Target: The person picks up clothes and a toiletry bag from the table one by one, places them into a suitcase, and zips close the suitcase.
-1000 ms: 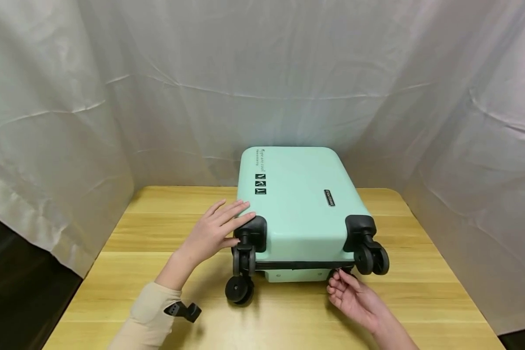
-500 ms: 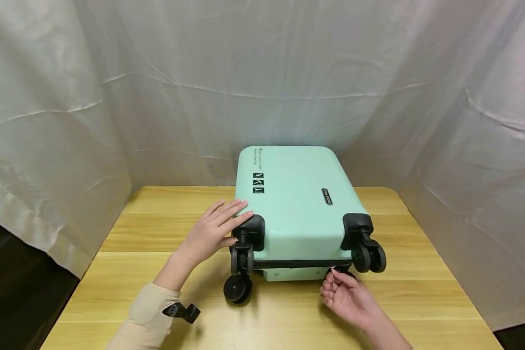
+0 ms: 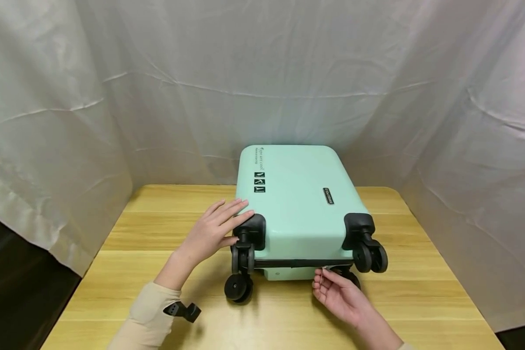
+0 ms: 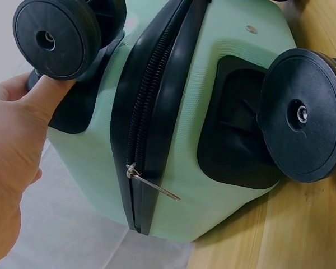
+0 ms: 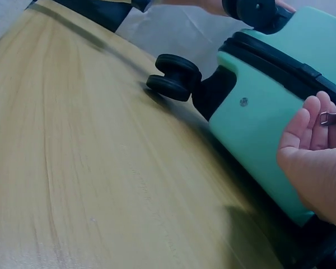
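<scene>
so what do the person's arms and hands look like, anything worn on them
Both hands are bare: no gloves, rings or markings visible. The left hand comes out of a long cream fabric sleeve with a small black clip-like mount at the wrist. The right hand and its forearm show no sleeve.

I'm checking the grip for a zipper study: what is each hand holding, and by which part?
The right hand pinches the zipper pull of the mint suitcase. The left hand rests on its corner by a wheel housing.

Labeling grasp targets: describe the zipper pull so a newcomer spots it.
On the wooden table lies a mint suitcase, wheels toward the camera. Along its black zipper, the zipper pull is the only thin silver metal tab, pinched by the right hand.
</scene>
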Available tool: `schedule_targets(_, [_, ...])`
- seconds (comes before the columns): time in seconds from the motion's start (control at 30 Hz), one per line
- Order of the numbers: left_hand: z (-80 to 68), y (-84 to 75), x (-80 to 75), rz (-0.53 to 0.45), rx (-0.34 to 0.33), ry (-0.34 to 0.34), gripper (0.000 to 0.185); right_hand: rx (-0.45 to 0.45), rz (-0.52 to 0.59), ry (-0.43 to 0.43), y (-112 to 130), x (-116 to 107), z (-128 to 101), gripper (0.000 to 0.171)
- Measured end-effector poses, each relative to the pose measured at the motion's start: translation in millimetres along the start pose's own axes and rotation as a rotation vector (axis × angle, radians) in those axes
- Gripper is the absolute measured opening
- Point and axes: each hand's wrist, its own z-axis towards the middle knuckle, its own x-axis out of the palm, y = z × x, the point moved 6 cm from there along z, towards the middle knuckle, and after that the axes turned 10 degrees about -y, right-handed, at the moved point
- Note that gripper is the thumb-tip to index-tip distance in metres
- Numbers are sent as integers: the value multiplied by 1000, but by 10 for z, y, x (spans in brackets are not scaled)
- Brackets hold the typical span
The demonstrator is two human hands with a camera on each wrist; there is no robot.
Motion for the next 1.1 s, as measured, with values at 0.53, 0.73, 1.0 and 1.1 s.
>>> schedule_targets(0.53, [3,3,-11,1,10,-21,91,79,-24,-11,-111,57,62,40])
schedule_targets(0.73, [5,8,-2,1,7,-19,91,94,-29,-26,-146,101,88,39])
schedule_targets(1.0, [5,1,3,-10,-11,-17,89,116,-38,-15,-216,164,147,39])
schedule_targets(1.1, [6,1,4,-13,-18,-8,89,125,-36,-23,-236,175,158,40])
